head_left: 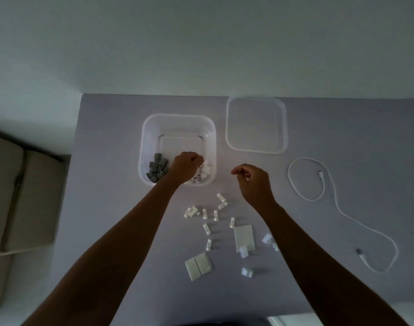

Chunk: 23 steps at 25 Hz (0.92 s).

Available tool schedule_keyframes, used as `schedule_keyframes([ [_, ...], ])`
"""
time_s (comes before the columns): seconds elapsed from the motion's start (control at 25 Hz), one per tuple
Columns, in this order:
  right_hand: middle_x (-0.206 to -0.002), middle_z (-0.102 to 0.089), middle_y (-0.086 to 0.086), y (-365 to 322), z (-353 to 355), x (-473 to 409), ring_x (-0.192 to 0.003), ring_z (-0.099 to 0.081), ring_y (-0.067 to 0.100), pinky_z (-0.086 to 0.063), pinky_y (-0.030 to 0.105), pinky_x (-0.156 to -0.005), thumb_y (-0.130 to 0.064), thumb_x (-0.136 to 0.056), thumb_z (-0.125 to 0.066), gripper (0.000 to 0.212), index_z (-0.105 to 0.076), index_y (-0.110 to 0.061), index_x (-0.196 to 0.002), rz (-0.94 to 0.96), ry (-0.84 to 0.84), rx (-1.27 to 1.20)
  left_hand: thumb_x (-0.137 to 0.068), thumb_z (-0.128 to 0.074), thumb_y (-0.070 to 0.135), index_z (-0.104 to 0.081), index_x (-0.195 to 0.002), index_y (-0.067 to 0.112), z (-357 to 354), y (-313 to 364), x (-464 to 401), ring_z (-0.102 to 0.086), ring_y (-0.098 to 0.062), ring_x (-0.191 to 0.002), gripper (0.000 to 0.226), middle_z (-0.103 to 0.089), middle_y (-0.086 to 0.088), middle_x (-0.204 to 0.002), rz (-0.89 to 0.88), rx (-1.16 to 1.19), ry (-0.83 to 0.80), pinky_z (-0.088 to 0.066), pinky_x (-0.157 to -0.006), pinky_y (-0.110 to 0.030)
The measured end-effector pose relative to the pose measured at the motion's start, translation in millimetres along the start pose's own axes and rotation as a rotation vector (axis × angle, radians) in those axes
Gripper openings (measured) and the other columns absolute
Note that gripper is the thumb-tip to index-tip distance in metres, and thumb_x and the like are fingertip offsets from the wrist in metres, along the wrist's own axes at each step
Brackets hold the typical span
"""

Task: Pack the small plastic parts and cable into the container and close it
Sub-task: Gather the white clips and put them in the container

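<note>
A clear plastic container [152,128] stands open on the grey table, with dark grey parts [156,169] at its near left and white parts [206,171] at its near right. My left hand [186,167] reaches into the container, fingers curled over the white parts; whether it grips any is hidden. My right hand [252,180] hovers just right of the container, fingers pinched together, and a small part may be between them. Several white clips [210,214] and flat white pieces [197,265] lie loose near me. The white cable [307,177] lies looped at the right.
The clear lid [256,124] lies flat to the right of the container near the table's far edge. A beige sofa [24,196] stands beyond the table's left edge. A pale wall runs behind the table.
</note>
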State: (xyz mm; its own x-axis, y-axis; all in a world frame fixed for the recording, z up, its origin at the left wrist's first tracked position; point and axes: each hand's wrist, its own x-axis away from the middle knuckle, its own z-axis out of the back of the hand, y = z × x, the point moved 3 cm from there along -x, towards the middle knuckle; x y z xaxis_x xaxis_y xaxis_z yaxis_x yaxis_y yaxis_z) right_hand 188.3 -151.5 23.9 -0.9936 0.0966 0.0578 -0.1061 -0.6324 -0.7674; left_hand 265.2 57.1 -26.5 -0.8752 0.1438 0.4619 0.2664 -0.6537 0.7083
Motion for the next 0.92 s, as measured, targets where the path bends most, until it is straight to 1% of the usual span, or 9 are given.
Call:
schedule_keyframes([
  [0.16,-0.088,-0.075,0.001,48,8,39,-0.082,-0.065,0.009,-0.038,-0.001,-0.076,0.000,-0.089,-0.060,0.018,-0.074,-0.012,-0.085,-0.131,0.045,0.055,-0.098,-0.047,0.013,-0.057,-0.125,0.003,-3,-1,17,-0.059,-0.036,-0.109,0.031,-0.060,-0.019,-0.126,-0.097,-0.158,0.027,-0.048,-0.090,-0.042],
  [0.24,-0.088,-0.075,0.000,67,16,60,-0.082,-0.064,0.009,-0.036,-0.002,-0.075,-0.002,-0.089,-0.061,0.017,-0.073,-0.013,-0.085,-0.189,0.071,0.073,-0.099,-0.049,0.019,-0.061,-0.122,0.005,-8,12,39,-0.060,-0.033,-0.112,0.030,-0.063,-0.016,-0.126,-0.146,-0.138,0.136,-0.046,-0.095,-0.039],
  [0.28,-0.089,-0.074,0.000,75,20,70,-0.082,-0.064,0.010,-0.036,-0.002,-0.074,-0.001,-0.089,-0.061,0.017,-0.073,-0.012,-0.085,-0.210,0.089,0.074,-0.098,-0.052,0.021,-0.063,-0.121,0.006,-11,19,52,-0.060,-0.031,-0.112,0.030,-0.065,-0.015,-0.125,-0.195,-0.119,0.255,-0.045,-0.098,-0.038],
  [0.4,-0.089,-0.073,0.005,95,29,99,-0.084,-0.064,0.016,-0.038,0.007,-0.074,0.007,-0.083,-0.056,0.023,-0.071,-0.010,-0.087,-0.250,0.129,0.098,-0.093,-0.058,0.020,-0.064,-0.115,0.010,-34,41,94,-0.061,-0.025,-0.106,0.024,-0.066,-0.011,-0.116,-0.368,-0.114,0.445,-0.049,-0.093,-0.036],
  [0.48,-0.094,-0.072,0.009,111,35,121,-0.091,-0.064,0.022,-0.039,0.015,-0.081,0.010,-0.080,-0.053,0.029,-0.071,-0.008,-0.093,-0.280,0.123,0.152,-0.091,-0.060,0.019,-0.064,-0.110,0.012,-67,53,122,-0.060,-0.022,-0.103,0.021,-0.066,-0.008,-0.111,-0.464,-0.115,0.373,-0.049,-0.088,-0.032],
  [0.56,-0.104,-0.071,0.011,123,40,145,-0.099,-0.061,0.027,-0.039,0.018,-0.086,0.010,-0.080,-0.054,0.033,-0.071,-0.006,-0.102,-0.299,0.097,0.218,-0.091,-0.061,0.017,-0.064,-0.112,0.014,-106,52,145,-0.058,-0.018,-0.102,0.021,-0.064,-0.005,-0.111,-0.493,-0.150,0.200,-0.049,-0.087,-0.029],
  [0.72,-0.107,-0.070,0.011,124,39,189,-0.099,-0.058,0.025,-0.047,0.022,-0.084,0.009,-0.079,-0.067,0.032,-0.071,-0.008,-0.106,-0.116,0.014,0.280,-0.085,-0.057,0.006,-0.064,-0.115,0.019,-166,33,172,-0.052,-0.019,-0.111,0.034,-0.060,-0.003,-0.118,-0.463,-0.300,-0.177,-0.047,-0.095,-0.035],
  [0.8,-0.113,-0.068,0.010,132,36,203,-0.105,-0.058,0.024,-0.055,0.028,-0.087,0.003,-0.080,-0.072,0.036,-0.068,-0.010,-0.114,-0.106,-0.040,0.284,-0.082,-0.056,0.002,-0.064,-0.118,0.019,-184,26,182,-0.049,-0.022,-0.117,0.041,-0.059,-0.004,-0.123,-0.446,-0.377,-0.267,-0.045,-0.099,-0.036],
  [0.92,-0.118,-0.065,0.011,141,32,216,-0.111,-0.057,0.026,-0.056,0.033,-0.089,-0.009,-0.083,-0.074,0.037,-0.066,-0.013,-0.120,-0.074,-0.077,0.290,-0.085,-0.057,0.002,-0.063,-0.122,0.019,-199,14,190,-0.047,-0.021,-0.118,0.041,-0.057,-0.002,-0.127,-0.419,-0.460,-0.289,-0.044,-0.097,-0.030],
])
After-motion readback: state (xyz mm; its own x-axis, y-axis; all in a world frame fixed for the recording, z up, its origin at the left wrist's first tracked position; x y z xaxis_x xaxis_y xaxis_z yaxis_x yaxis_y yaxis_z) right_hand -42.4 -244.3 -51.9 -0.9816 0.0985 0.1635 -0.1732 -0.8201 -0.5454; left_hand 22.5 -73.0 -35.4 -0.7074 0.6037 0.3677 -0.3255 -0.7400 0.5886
